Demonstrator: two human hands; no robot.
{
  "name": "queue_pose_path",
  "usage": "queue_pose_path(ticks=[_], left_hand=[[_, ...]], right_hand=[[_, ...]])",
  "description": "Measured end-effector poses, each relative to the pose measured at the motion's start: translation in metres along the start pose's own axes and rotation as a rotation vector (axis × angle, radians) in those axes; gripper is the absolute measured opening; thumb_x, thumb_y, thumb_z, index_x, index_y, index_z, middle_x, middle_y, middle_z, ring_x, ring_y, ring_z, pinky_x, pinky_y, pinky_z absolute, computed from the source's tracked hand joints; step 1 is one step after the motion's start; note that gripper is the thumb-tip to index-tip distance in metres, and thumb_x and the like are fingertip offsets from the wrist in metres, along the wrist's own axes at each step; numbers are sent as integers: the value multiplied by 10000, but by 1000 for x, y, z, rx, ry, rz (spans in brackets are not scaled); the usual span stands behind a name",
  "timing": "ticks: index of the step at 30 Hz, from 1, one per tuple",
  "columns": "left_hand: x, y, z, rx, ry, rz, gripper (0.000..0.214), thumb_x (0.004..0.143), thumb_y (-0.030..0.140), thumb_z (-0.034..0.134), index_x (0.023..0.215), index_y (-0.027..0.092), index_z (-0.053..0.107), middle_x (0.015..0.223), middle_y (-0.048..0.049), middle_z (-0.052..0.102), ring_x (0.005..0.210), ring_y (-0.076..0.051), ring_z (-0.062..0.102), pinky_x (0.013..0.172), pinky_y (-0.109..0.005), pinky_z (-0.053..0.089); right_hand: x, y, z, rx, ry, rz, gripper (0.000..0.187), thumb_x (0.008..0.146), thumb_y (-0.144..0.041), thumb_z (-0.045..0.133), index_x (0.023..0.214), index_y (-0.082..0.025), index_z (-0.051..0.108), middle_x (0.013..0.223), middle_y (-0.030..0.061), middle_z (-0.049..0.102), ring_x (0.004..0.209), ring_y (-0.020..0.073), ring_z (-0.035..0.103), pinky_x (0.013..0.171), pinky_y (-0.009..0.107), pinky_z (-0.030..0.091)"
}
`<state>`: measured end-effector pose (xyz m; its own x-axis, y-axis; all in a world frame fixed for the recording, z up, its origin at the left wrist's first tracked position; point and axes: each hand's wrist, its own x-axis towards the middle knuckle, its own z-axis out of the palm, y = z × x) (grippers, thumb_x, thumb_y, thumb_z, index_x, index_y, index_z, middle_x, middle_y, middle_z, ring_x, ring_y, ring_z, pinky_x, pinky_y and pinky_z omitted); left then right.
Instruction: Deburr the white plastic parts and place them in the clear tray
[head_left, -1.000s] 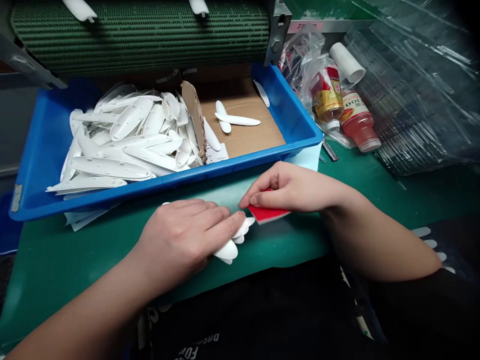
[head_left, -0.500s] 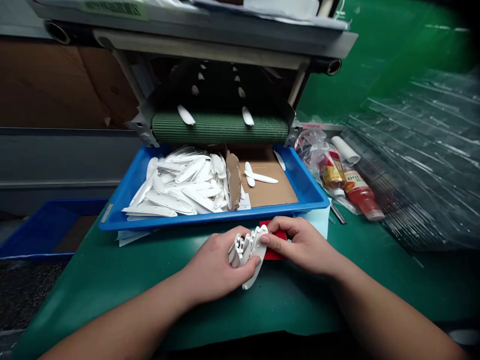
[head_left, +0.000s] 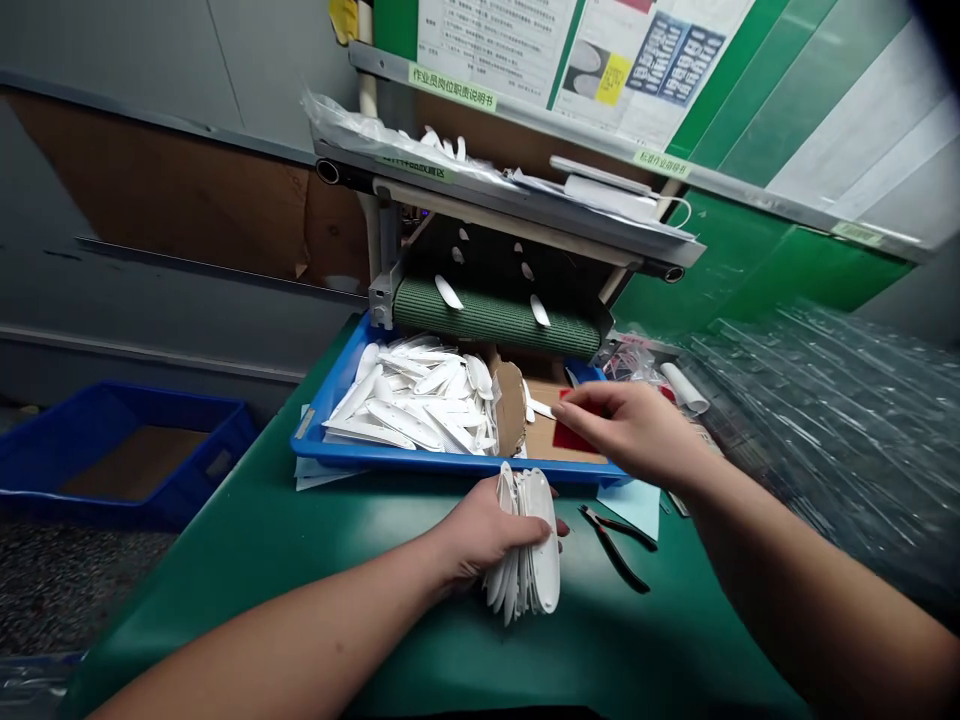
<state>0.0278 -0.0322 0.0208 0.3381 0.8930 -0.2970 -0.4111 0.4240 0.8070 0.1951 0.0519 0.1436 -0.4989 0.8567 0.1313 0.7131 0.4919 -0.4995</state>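
Far left, a blue plastic crate (head_left: 127,470) on the floor, beside the green worktop (head_left: 247,540). On the worktop, a blue tray (head_left: 450,464) heaped with white oblong plastic pieces (head_left: 412,405). Next, the left hand (head_left: 480,530), curled closed around a bundled stack of white pieces (head_left: 529,545) just in front of the tray. Beside that stack, black-handled side cutters (head_left: 611,545) lying on the worktop. Far right, the right hand (head_left: 634,430), open with fingers extended, nothing visible in its grasp, over a red card (head_left: 571,436) in the tray; contact impossible to tell.
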Motion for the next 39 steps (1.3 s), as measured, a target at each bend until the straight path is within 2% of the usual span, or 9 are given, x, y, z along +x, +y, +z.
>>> queue_pose_path(ticks=[5,8,11,17,24,27,31,35,39], left_hand=[[3,-5,1,-35,67,18,452,565,103,736,1008,133,647,837,-135,770,785,-277,728,703,-366,575],[5,-7,-1,-52,110,29,427,567,103,714,989,130,653,848,-132,769,794,-272,720,699,-355,573],[7,-9,-2,-73,131,29,380,579,108,695,958,118,662,877,-147,770,756,-249,699,692,-346,569],[5,-10,-1,-109,134,19,371,615,90,685,984,114,656,888,-155,771,754,-253,697,693,-356,573],[8,-11,1,-90,153,31,406,607,22,649,1001,119,646,788,-127,753,753,-268,710,703,-365,577],[9,-11,1,-85,159,28,397,609,11,653,990,123,649,808,-132,758,763,-276,719,707,-376,581],[6,-11,-2,-84,149,10,354,626,35,682,969,119,665,816,-135,758,763,-274,719,680,-358,582],[6,-9,-4,-80,115,-26,307,653,77,703,957,110,681,864,-147,764,716,-242,700,633,-328,579],[8,-6,-6,-84,91,-78,224,714,127,715,934,95,686,881,-163,758,699,-238,701,613,-335,593]], right_hand=[[82,-42,29,-499,-175,-11,336,982,-467,591,871,-201,766,827,74,748,766,208,664,625,311,425],[126,-52,59,-613,-238,84,292,905,-434,723,904,-144,756,904,135,741,832,254,685,666,330,485],[154,-53,81,-689,-324,193,290,890,-376,794,999,-115,727,977,115,723,877,236,692,751,360,567],[167,-45,88,-711,-373,290,282,995,-390,702,1109,-132,685,1068,78,694,932,201,688,824,380,605],[169,-48,96,-660,-397,326,258,979,-358,730,1078,-123,691,1017,64,702,881,185,692,789,354,608],[165,-54,88,-655,-335,293,226,972,-335,714,1054,-125,699,991,73,709,848,190,687,749,338,586],[137,-60,56,-657,-220,213,137,890,-247,704,951,-135,755,907,126,732,799,240,684,659,312,491],[77,-46,11,-604,-188,121,257,954,-330,599,901,-196,812,788,79,740,704,206,642,594,304,405],[5,3,-14,-278,-159,41,303,953,-425,645,1139,-276,833,816,18,775,644,168,638,576,282,441]])
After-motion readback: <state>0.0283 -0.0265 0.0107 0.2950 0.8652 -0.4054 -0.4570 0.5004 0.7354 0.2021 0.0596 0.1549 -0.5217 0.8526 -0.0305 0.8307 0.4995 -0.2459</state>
